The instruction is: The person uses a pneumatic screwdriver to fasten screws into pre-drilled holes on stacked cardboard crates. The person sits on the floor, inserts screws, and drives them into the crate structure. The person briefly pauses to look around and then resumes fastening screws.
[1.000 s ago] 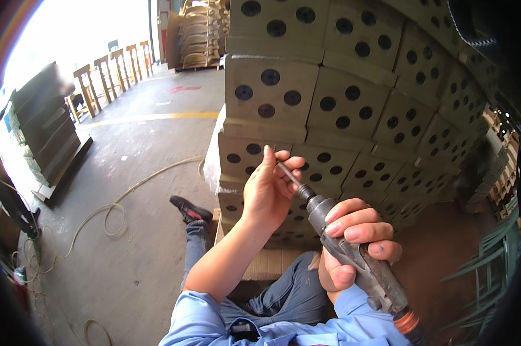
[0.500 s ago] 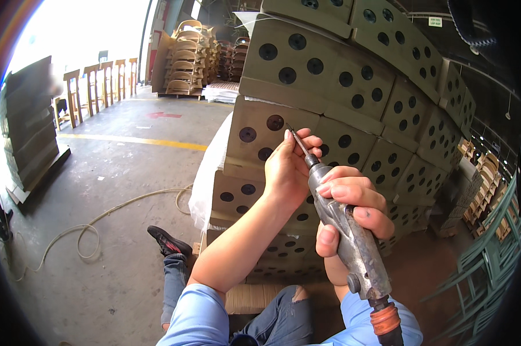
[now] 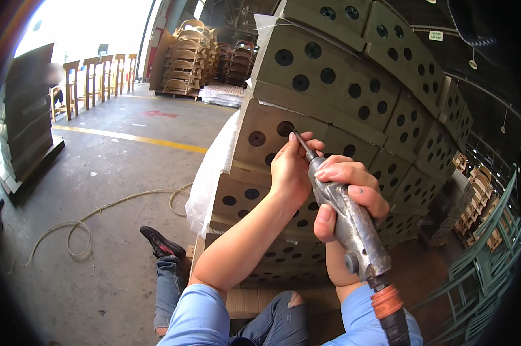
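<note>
My right hand (image 3: 353, 187) is wrapped round a worn grey pneumatic screwdriver (image 3: 361, 245) with an orange coupling at its lower end. The tool's thin bit (image 3: 301, 142) slants up and to the left. Its tip reaches a round black disc (image 3: 285, 128) on the front of a stacked olive-coloured panel (image 3: 257, 118). My left hand (image 3: 292, 167) is closed near the tip, thumb and fingers pinching about the bit. Whether a screw sits at the tip is too small to see. Several more black discs dot the panels around both hands.
White plastic sheeting (image 3: 211, 167) hangs at the stack's left side. A pale hose (image 3: 116, 202) loops across the floor. Wooden chairs (image 3: 87, 83) and piled chair parts (image 3: 185, 63) stand farther back. Green metal frames (image 3: 480, 271) lean at the right. Another person sits at the far left.
The bit's tip has gone from just beside the disc to touching it. Both hands still hold their grips, and the view has shifted slightly.
</note>
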Demonstrator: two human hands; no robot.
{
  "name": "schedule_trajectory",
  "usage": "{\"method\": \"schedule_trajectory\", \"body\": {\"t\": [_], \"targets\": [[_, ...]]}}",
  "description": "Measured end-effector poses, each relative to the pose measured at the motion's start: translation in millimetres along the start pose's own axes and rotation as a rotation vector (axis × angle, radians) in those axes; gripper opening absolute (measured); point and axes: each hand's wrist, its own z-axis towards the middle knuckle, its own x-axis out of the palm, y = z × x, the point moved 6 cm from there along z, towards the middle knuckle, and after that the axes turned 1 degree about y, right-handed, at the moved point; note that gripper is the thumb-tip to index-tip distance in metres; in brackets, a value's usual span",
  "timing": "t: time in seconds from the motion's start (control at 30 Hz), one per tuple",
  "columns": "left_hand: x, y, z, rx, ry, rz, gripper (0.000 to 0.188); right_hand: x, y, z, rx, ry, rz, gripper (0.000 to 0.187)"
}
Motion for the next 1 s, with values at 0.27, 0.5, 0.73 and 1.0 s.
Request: {"method": "schedule_trajectory", "body": {"t": [0.27, 0.5, 0.73, 1.0], "targets": [[-30, 10, -39, 0.016, -0.061, 0.16, 0.038, 2, -6, 9, 0.031, 0.035, 0.055, 0.046], [-67, 12, -50, -0.011, -0.086, 0.223, 0.036, 19, -2, 12, -0.002, 0.079, 0.05, 0.043], [-76, 11, -63, -0.034, -0.082, 0.237, 0.034, 24, -3, 13, 0.045, 0.14, 0.026, 0.046], [-80, 0, -77, -0.006, -0.059, 0.26, 0.033, 30, -12, 12, -0.025, 0.106, 0.074, 0.044]]}}
